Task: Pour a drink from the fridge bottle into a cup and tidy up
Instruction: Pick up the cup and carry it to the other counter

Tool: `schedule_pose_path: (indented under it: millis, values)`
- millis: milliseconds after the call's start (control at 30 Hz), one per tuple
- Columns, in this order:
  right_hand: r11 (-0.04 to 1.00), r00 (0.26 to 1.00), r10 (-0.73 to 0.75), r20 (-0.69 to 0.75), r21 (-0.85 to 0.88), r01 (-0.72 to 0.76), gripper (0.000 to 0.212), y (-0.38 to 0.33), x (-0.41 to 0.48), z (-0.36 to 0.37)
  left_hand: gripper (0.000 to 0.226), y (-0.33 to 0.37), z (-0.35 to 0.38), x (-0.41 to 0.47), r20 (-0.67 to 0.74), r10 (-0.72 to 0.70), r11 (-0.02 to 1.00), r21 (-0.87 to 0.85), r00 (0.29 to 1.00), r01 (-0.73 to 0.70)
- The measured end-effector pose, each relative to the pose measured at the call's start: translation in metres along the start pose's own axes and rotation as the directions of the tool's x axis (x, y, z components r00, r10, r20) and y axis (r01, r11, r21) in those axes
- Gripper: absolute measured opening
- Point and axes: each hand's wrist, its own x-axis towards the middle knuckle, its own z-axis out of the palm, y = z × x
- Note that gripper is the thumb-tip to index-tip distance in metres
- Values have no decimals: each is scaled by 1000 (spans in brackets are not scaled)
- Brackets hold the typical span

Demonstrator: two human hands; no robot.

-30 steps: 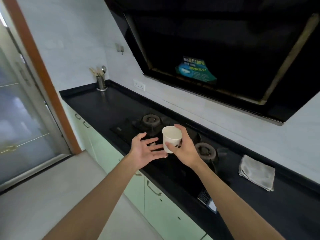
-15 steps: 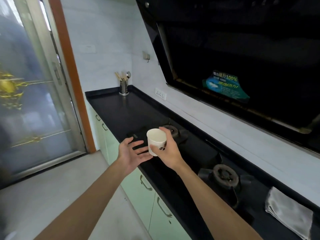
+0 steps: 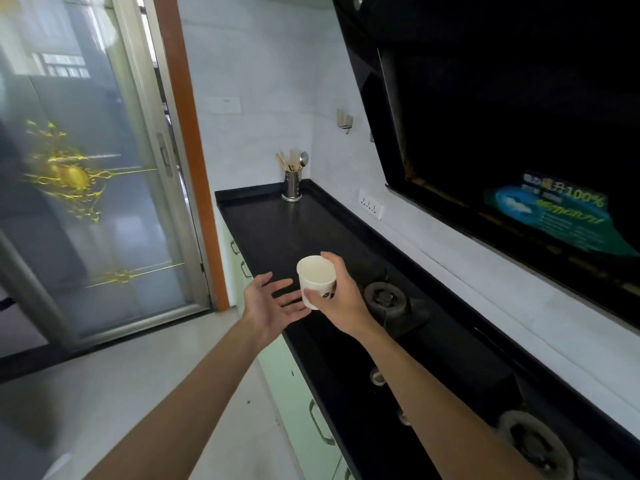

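Black countertop (image 3: 277,233) below: right hand (image 3: 341,299) grips cup (image 3: 317,280), print half hidden; left hand (image 3: 268,303) spread.

Black countertop (image 3: 277,230) runs along pale tiled walls (image 3: 263,64), utensil holder (image 3: 292,183) at its far corner. Mint cabinets (image 3: 304,403) below, dark range hood (image 3: 502,116) above, frosted sliding door (image 3: 79,185) glowing with daylight left.

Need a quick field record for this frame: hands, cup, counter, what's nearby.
right hand: wrapped around white paper cup, held upright above the counter edge
left hand: open, palm up, fingers beside the cup's base
cup contents: looks empty
counter: black, bare at far end except utensil holder
gas burner: just right of the cup
fridge bottle: not in view
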Motion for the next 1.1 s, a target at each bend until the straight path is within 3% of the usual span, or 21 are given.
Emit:
schedule_pose_path:
  millis: [467, 1100]
  values:
    - [1000, 994, -9, 105, -17, 11, 77, 26, 101, 14, 45, 41, 6, 78, -92, 23, 999, -32, 996, -26]
    - [999, 995, -14, 100, -46, 19, 77, 29, 237, 137, 48, 165, -75, 193, -105, -14, 999, -48, 994, 9]
